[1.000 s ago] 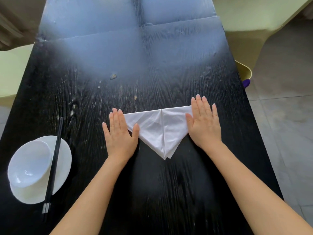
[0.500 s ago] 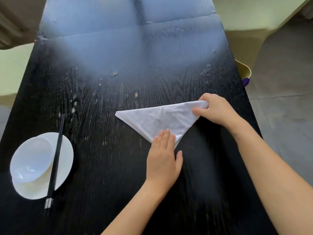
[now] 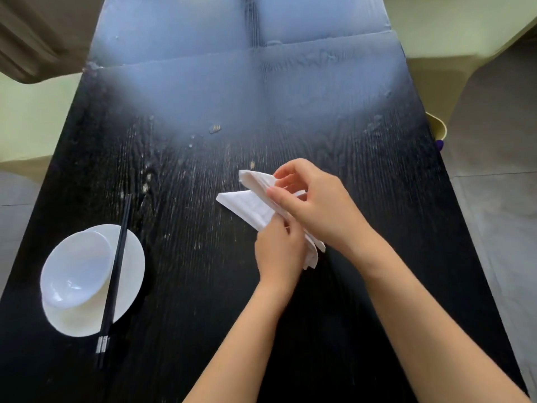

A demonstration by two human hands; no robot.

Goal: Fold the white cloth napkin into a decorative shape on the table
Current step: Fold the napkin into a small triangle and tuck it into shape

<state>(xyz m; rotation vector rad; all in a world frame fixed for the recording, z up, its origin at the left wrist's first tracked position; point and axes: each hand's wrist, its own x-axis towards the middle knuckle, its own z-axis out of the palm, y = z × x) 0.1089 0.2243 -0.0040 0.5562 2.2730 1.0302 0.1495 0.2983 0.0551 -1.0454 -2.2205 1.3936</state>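
Observation:
The white cloth napkin (image 3: 249,203) is folded in half along its middle crease into a narrow pointed shape, lifted partly off the black table (image 3: 203,271). My right hand (image 3: 316,205) grips its upper flap from the right, fingers curled over the cloth. My left hand (image 3: 277,251) pinches the lower part from below. Two pointed tips stick out to the left, and a corner hangs down at the right under my right hand. The middle of the napkin is hidden by both hands.
A white bowl (image 3: 74,270) sits on a white plate (image 3: 128,286) at the left, with black chopsticks (image 3: 114,271) laid across them. Pale green chairs (image 3: 29,117) stand at both sides. The table's right edge borders a grey tiled floor (image 3: 494,213).
The flat triangle has been folded: my right hand brought the right half over to the left, and my left hand moved up onto the lower tip. Both hands now hold the napkin.

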